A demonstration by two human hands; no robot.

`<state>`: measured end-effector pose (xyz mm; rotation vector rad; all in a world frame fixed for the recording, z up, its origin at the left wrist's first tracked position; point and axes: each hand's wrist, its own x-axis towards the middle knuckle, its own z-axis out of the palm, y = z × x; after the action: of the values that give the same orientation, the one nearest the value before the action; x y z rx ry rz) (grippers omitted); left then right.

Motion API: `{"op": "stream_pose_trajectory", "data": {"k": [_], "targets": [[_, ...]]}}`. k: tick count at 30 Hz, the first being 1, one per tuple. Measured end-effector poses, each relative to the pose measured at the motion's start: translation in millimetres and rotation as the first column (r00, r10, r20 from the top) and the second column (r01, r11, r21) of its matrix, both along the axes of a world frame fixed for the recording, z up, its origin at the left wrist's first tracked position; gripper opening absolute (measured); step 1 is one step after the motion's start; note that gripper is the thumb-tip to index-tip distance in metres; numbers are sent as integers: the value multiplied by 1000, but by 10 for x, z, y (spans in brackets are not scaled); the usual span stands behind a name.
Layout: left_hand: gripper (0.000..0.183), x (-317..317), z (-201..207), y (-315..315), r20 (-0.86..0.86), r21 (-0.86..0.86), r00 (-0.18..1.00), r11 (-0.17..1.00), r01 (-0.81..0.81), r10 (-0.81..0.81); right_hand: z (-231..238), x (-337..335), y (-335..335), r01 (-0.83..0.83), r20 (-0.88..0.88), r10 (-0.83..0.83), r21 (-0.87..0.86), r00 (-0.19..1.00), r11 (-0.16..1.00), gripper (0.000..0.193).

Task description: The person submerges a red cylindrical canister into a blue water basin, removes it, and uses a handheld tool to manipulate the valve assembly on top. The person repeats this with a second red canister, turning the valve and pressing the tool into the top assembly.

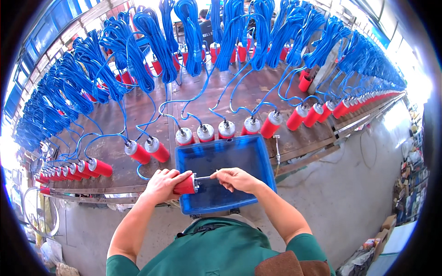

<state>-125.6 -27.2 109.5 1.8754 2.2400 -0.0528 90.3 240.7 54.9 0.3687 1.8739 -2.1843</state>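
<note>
My left hand (162, 185) is wrapped round a red cylinder (185, 186), which lies on its side over the left part of a blue plastic tray (180, 162). The cylinder's metal end faces right. From there a thin metal rod (203, 178) reaches across to my right hand (235, 179), whose fingers pinch its far end. Whether the rod is a tool or part of the cylinder, I cannot tell. Dark liquid or a dark bottom shows inside the tray. Several red cylinders (205, 133) with metal caps and blue cables stand just beyond the tray.
A brown worktable (138, 112) curves across the view, with rows of red cylinders along its front edge. Coiled blue cables (189, 37) hang behind them. A small metal fitting on a hose (277, 148) hangs right of the tray. Boxes (386, 230) line the right side of the floor.
</note>
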Motion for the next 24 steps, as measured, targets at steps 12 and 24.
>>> {"op": "stream_pose_trajectory", "data": {"k": [12, 24], "targets": [[109, 6, -65, -1, -10, 52, 1000, 999, 1, 0, 208, -269, -237, -37, -70, 328, 951, 942, 308, 30], [109, 59, -103, 4, -73, 43, 997, 999, 9, -6, 404, -589, -219, -271, 84, 392, 850, 916, 452, 40]]}}
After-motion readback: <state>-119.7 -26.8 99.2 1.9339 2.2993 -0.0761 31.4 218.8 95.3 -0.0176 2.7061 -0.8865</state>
